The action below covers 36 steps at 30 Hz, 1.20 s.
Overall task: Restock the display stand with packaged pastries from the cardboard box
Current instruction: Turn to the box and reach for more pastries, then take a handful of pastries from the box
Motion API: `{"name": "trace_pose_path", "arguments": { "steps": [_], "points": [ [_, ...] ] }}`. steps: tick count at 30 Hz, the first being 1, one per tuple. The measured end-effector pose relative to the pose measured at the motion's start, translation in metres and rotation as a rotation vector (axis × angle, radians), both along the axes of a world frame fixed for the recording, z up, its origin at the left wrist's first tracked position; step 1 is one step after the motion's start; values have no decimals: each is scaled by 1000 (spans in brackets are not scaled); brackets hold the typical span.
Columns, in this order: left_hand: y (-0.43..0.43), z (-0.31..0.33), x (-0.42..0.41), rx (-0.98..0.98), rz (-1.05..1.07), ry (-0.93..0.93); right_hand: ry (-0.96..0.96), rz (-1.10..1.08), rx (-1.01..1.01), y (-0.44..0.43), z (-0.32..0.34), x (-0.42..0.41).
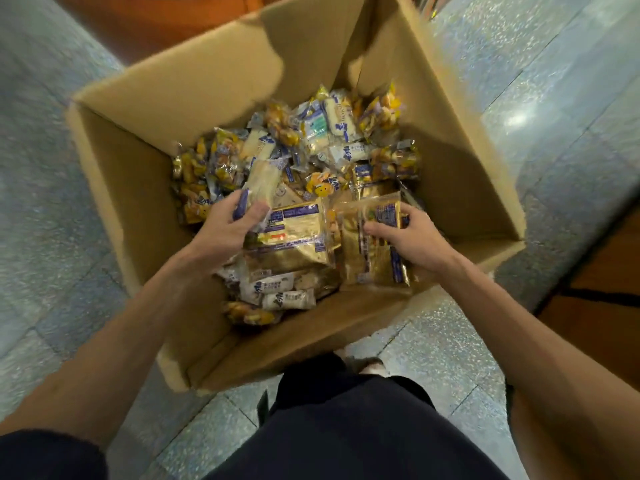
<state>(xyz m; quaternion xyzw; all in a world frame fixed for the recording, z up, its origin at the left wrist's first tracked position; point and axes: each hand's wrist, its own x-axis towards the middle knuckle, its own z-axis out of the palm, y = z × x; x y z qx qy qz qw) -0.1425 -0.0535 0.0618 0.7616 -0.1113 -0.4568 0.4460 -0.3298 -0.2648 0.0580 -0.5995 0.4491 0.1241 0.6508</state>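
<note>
Inside open brown cardboard box (138,188) on grey speckled floor (554,133): heap of yellow, white and blue plastic-wrapped pastries (332,133); left hand (225,226) curled round pale oblong wrapped pastry (261,181); right hand (415,237) gripping flat gold-and-blue packet (370,258), fingers hooked over its edge.

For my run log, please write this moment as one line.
phase: picking from cardboard box | left hand grips pale packet | right hand grips gold packet | display stand: unseen

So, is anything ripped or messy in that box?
Yes. The far flap of the cardboard box has a ragged, torn-looking edge, and the packaged pastries lie in a jumbled heap, not rows. None have spilled onto the floor.
</note>
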Motion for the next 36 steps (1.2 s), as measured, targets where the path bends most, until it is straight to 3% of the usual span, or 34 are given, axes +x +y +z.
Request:
{"name": "trace_pose_path", "arguments": {
  "steps": [5, 9, 13, 22, 28, 36],
  "points": [
    [-14, 64, -54, -142, -54, -12, -161, -285, 167, 26, 52, -64],
    [-27, 106, -123, -229, -150, -55, -294, -385, 272, 51, 93, -129],
    [-35, 131, -203, -276, -225, -157, -367, -507, 227, 77, 118, -216],
    [-81, 178, -394, -392, -775, -219, -483, -869, -3, 125, 176, -421],
    [-119, 188, -515, -403, -1056, -190, -471, -1179, -126, 146, 195, -540],
    [-177, 196, -663, -616, -1290, -180, -378, -1520, -232, 147, 194, -679]
  ]
}}
